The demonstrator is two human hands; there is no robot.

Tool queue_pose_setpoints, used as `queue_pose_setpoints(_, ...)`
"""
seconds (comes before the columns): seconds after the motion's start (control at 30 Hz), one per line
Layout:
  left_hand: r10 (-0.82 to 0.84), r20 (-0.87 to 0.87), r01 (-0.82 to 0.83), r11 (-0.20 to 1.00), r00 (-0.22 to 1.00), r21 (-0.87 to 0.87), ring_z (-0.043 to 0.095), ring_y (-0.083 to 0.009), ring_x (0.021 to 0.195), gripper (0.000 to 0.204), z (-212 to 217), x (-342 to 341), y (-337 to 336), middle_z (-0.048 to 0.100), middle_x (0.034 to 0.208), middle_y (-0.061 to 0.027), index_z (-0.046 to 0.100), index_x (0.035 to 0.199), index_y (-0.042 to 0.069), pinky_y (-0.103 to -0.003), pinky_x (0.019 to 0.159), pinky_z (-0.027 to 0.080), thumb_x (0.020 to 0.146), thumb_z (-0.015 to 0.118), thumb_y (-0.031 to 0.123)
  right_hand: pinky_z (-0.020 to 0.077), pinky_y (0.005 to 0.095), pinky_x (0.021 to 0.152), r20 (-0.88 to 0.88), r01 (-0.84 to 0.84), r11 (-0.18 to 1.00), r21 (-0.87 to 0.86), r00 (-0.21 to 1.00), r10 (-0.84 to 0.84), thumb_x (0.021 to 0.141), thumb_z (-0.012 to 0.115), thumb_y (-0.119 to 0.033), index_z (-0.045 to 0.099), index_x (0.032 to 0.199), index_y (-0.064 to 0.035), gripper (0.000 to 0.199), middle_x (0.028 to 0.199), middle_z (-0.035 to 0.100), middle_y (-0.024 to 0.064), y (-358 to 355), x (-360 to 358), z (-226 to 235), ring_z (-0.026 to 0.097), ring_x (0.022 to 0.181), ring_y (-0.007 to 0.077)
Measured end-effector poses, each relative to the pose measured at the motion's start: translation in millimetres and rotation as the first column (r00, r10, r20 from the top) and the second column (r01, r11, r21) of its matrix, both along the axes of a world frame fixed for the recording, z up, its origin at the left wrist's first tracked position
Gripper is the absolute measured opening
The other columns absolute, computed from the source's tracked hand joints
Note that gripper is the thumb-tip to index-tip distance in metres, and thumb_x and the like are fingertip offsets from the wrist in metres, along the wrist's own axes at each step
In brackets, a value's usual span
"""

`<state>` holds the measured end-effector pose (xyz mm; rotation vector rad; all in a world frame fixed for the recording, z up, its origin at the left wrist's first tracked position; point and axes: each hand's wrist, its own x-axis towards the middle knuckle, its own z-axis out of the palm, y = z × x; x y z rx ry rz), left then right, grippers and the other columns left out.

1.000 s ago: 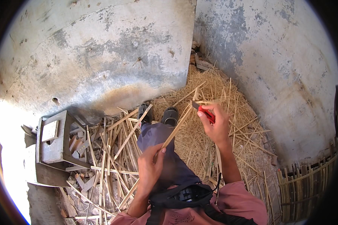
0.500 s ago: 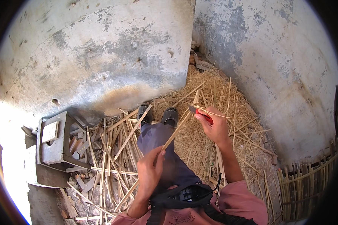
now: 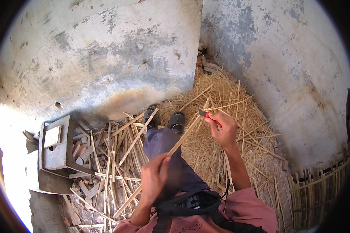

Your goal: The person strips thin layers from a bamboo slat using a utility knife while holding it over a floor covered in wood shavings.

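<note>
My left hand is closed around a long, flat bamboo strip, which slants up and away to the right across my lap. In my right hand is a knife with a short dark blade and a red handle, mostly covered by my fingers. The blade lies at the strip's far part, touching or very close to it. A thin pale sliver shows just beyond the blade, sticking out to the right.
Thin shavings cover the floor ahead and to the right. Loose bamboo strips lie in a heap at left, beside a worn wooden box. A slatted bamboo piece stands at lower right. Peeling walls enclose the corner.
My right hand and the knife have shifted slightly right and down. The curled sliver near my right hand now sticks out straighter and higher. My left hand has barely moved on the strip.
</note>
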<state>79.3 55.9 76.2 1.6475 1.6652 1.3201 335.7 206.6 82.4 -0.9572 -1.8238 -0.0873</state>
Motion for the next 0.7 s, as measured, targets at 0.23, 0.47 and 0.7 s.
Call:
queue_pose_setpoints(0.23,0.046,-0.117,-0.032,0.993,0.992,0.117,0.075,-0.0272,0.068,0.015,-0.9,-6.3,1.7,0.077,0.083,-0.0191,0.078,0.109,-0.006,-0.034,0.066,0.057,0.100,0.075,0.006,0.0522,0.0342,0.057,0.014,0.033,0.999,-0.013,0.999,-0.033,0.093,0.084,-0.016,0.077,0.096,-0.0050,0.014,0.083,0.077,0.0084,-3.7,-4.9,-8.8,0.072,0.069,0.0226)
queue_pose_setpoints(0.47,0.026,-0.088,-0.023,0.999,0.996,0.027,0.074,-0.0411,0.076,0.013,0.0,-13.4,0.0,0.076,0.088,-0.0222,0.078,0.108,-0.001,-0.042,0.068,0.056,0.099,0.075,0.008,0.0503,0.0329,0.053,0.040,0.054,0.998,0.013,0.998,-0.055,0.092,0.085,-0.018,0.078,0.096,-0.0071,0.013,0.081,0.077,0.0063,-4.8,-6.8,-17.6,0.072,0.065,0.0207)
queue_pose_setpoints(0.7,0.020,-0.096,-0.020,1.000,0.995,-0.004,0.074,-0.0415,0.078,0.013,-6.2,-23.9,0.6,0.076,0.089,-0.0224,0.079,0.108,0.000,-0.043,0.069,0.057,0.097,0.076,0.007,0.0528,0.0335,0.056,0.024,0.025,1.000,-0.014,0.999,-0.024,0.092,0.085,-0.016,0.077,0.095,-0.0059,0.013,0.084,0.078,0.0075,-7.5,-9.0,-21.6,0.073,0.066,0.0220)
